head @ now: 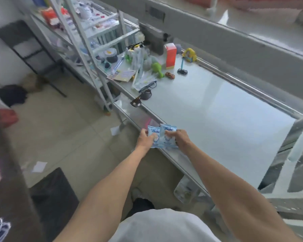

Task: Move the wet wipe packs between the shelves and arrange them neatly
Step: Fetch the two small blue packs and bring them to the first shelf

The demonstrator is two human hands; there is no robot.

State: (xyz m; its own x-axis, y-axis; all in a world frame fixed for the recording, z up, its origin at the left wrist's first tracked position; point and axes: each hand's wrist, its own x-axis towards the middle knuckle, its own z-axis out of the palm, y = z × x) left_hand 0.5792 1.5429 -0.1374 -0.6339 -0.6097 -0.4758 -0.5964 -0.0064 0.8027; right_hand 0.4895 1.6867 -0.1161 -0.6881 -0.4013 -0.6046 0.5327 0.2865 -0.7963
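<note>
**A:** Head view, looking down: which step is this?

**B:** Placing, I'd judge. The left hand [144,138] grips one wet wipe pack [153,137] and the right hand [179,138] grips a second pack [169,135]. Both packs sit side by side, touching, right at the near edge of the glass shelf [217,109].

**A:** And next?

**B:** Probably setting them flat on the shelf, edges squared to its rim, then letting go. The glass looks slick, so a pack could slide off that edge.

**A:** What about the shelf itself?

**B:** Bare and glossy around the packs. Farther along it, well apart from them, lies clutter: blue-framed glasses [148,85], dark sunglasses [141,98], an orange box [171,55], toy cars [170,75].

**A:** The room?

**B:** Pale tiled floor [68,123] beside the shelf, scraps of paper [39,166] on it, a dark mat [54,194], more metal racks [80,32] beyond the clutter.
</note>
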